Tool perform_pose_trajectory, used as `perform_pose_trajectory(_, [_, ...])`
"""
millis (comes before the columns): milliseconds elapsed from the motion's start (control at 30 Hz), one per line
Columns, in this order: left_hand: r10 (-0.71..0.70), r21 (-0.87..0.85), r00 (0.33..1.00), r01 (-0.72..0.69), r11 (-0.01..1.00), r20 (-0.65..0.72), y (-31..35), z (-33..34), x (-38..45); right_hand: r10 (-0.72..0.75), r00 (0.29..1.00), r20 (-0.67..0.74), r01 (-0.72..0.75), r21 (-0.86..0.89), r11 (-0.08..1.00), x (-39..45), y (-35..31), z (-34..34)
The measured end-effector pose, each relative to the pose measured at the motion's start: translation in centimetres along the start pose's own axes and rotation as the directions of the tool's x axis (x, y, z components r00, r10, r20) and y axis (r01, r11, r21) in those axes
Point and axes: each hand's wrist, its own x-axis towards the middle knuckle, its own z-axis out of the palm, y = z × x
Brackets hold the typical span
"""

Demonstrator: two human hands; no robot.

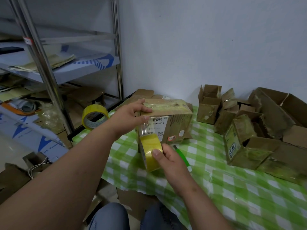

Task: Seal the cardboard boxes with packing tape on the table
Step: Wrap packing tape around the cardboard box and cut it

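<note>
Green-white checked tablecloth [216,180], yellow tape roll [150,151]

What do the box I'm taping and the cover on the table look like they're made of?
Box: brown corrugated cardboard, matte, with creased flaps and glossy clear tape over its top. Table cover: probably thin plastic sheet, green-and-white checked, judging by its slight sheen and wrinkles.

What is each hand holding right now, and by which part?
Right hand grips the yellow tape roll by its outer rim. Left hand pinches the brown cardboard box at its top near edge.
</note>
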Motion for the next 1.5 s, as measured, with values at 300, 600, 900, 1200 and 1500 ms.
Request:
perform_pose_trajectory(300, [-0.039,0.012,0.961,0.044,0.999,-0.272,-0.5,1.4,-0.6,-0.003,0.999,-0.046,-0.002,-0.098,0.995,-0.8,0.6,0.4])
perform_pose_trajectory(600, [-0.156,-0.049,0.948,0.149,0.988,-0.277,-1.3,2.9,-2.4,0.110,0.994,-0.018,-0.111,-0.122,0.986,0.4,0.4,-1.0])
perform_pose_trajectory(900, [-0.235,-0.160,0.961,0.212,0.964,-0.143,-1.7,3.8,-3.5,0.072,0.937,-0.341,-0.215,-0.402,0.890,1.7,1.6,-4.0])
perform_pose_trajectory(1200, [-0.221,-0.193,0.968,0.196,0.961,-0.116,-2.0,4.1,-3.6,0.104,0.929,-0.355,-0.370,-0.879,0.302,2.4,3.9,-5.9])
perform_pose_trajectory(1500, [-0.229,-0.166,0.963,0.204,0.965,-0.144,-2.5,4.2,-3.4,-0.009,0.918,-0.396,-0.258,-0.614,0.746,1.4,1.3,-7.0])
